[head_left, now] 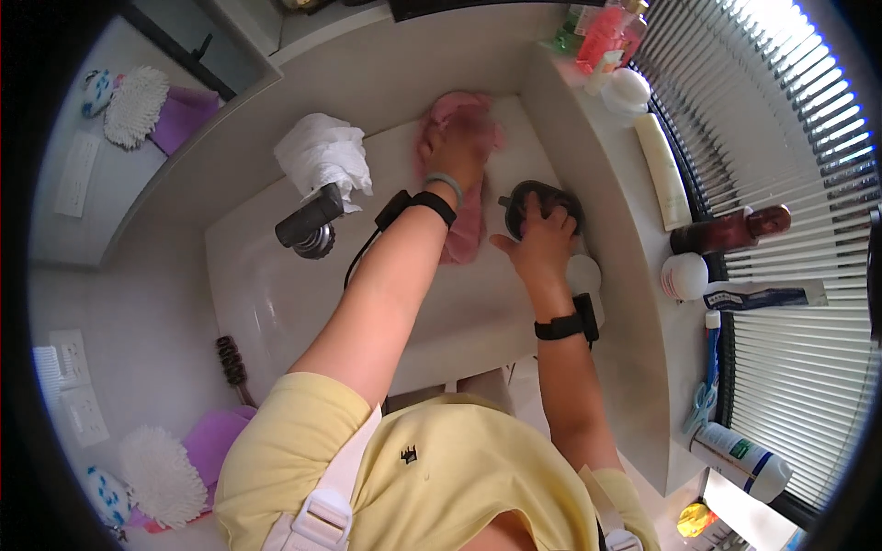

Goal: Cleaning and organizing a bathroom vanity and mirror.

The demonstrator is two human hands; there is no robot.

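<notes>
A pink towel (466, 234) lies lengthwise along the far part of the white sink basin (276, 303). At its far, bunched end is my left hand (457, 151), closed on the cloth, though its fingers are smeared by motion. My right hand (544, 253) reaches over a small dark bowl (516, 220) by the basin's right wall. Its fingers are spread and bent down into the bowl, with the thumb held out to the left beyond the rim. What lies under the fingertips is hidden.
Left of my left forearm stands a dark faucet (310, 220), with a crumpled white cloth (323, 156) behind it. A round white lid-like thing (583, 274) sits beside my right wrist. Along the right ledge are a cream tube (661, 170), a dark red bottle (726, 231) and a white jar (684, 276).
</notes>
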